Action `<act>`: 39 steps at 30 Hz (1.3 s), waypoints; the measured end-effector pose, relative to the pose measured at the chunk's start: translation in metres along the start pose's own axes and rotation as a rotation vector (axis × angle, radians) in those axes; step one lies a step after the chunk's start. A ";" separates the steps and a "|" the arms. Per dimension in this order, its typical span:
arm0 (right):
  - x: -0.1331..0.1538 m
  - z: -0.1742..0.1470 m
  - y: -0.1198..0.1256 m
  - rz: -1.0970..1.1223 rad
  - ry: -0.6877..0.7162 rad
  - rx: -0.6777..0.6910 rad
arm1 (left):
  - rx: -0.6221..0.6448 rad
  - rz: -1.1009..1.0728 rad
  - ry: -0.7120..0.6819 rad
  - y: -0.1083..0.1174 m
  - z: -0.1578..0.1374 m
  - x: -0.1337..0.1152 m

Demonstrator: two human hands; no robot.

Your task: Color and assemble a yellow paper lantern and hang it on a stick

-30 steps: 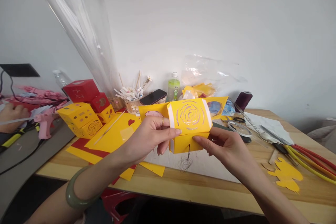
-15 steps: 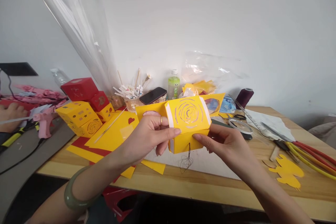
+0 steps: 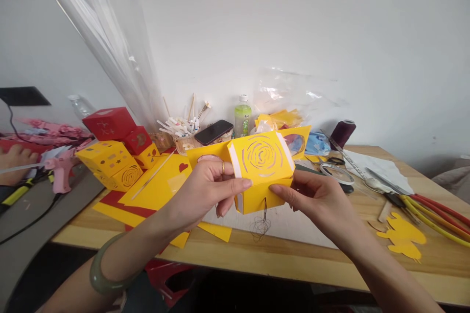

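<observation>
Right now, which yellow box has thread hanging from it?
The box held by left hand and right hand: dark thread hangs from it. The stacked yellow boxes show none.

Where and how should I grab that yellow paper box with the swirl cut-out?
Probably by the edges of the yellow paper box, coming from both sides, in a light pinch like the left hand and right hand use. The swirl cut-out leaves the upper face slotted and likely flimsy, and dark thread hangs at the front panel, so both spots are best left free.
</observation>
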State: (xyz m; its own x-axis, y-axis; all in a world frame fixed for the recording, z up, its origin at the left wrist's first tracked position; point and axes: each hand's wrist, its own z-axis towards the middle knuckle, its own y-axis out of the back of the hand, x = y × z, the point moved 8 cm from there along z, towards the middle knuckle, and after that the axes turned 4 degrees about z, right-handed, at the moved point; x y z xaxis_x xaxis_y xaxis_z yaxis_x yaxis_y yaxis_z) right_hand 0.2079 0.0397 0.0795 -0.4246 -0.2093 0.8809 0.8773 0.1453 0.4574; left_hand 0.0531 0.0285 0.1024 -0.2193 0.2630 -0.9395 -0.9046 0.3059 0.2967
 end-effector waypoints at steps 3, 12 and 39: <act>0.000 0.000 0.000 -0.004 -0.002 -0.002 | -0.006 -0.022 0.004 0.000 0.000 0.002; 0.000 0.002 -0.001 -0.008 0.015 -0.004 | 0.031 -0.106 0.062 -0.001 -0.001 0.011; -0.001 -0.010 0.004 0.325 0.119 -0.154 | -0.073 -0.071 0.017 0.001 -0.002 0.013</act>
State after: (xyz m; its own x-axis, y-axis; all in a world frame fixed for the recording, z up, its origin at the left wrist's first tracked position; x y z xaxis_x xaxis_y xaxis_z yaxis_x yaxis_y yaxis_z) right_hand 0.2140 0.0310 0.0797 -0.0972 -0.2884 0.9526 0.9892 0.0776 0.1244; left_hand 0.0483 0.0305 0.0897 -0.1590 0.2270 -0.9608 -0.9422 0.2558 0.2164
